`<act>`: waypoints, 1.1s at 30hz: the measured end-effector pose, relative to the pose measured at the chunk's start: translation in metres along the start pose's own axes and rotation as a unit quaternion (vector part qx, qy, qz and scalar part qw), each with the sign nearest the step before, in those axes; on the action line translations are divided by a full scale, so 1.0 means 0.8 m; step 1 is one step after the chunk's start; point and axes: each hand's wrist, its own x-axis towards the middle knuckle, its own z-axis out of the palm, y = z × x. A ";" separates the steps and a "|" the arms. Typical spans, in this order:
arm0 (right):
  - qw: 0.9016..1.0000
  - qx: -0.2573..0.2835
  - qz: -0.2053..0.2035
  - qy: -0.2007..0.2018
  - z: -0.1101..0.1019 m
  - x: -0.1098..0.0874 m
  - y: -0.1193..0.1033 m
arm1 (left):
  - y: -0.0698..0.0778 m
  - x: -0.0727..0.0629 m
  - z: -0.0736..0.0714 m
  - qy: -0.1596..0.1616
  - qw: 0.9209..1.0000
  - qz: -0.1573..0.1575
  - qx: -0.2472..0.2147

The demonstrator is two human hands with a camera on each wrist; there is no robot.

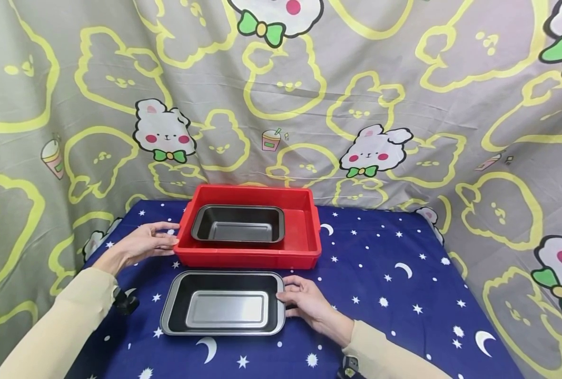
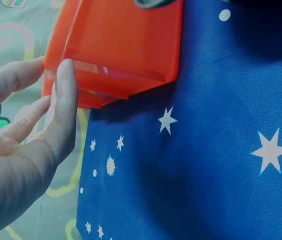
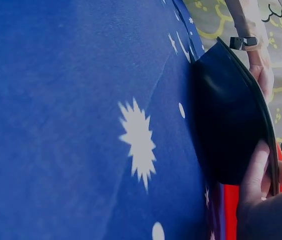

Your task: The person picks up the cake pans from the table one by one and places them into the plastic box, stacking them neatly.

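Note:
A dark grey loaf pan [image 1: 226,331] is in front of the red bin [image 1: 243,259] in the head view, its hollow facing up. My right hand [image 1: 309,305] pinches that pan's right end rim, the thumb over the edge. From the right wrist, the pan's dark outer wall [image 3: 225,120] shows, with the right hand [image 3: 260,185] at its end. A second, smaller-looking loaf pan [image 1: 238,239] sits inside the bin, towards its left. At the bin's left end, my left hand [image 1: 145,243] touches the rim with extended fingertips; the left wrist view shows the thumb [image 2: 67,85] against the end wall.
A dark blue cloth [image 1: 371,310] with white stars and moons covers the table. Behind the bin hangs a grey curtain [image 1: 304,126] with yellow outlines and white rabbits, which also runs along both sides. The right part of the bin's floor [image 1: 297,226] is bare.

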 end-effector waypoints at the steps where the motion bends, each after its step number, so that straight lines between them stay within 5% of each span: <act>1: 1.000 0.000 0.000 0.000 -0.001 -0.001 0.000 | 0.000 0.000 0.000 0.001 1.000 -0.001 -0.001; 33: 0.999 -0.033 -0.025 0.001 -0.059 -0.035 -0.009 | 0.003 -0.001 0.000 0.005 1.000 -0.004 0.007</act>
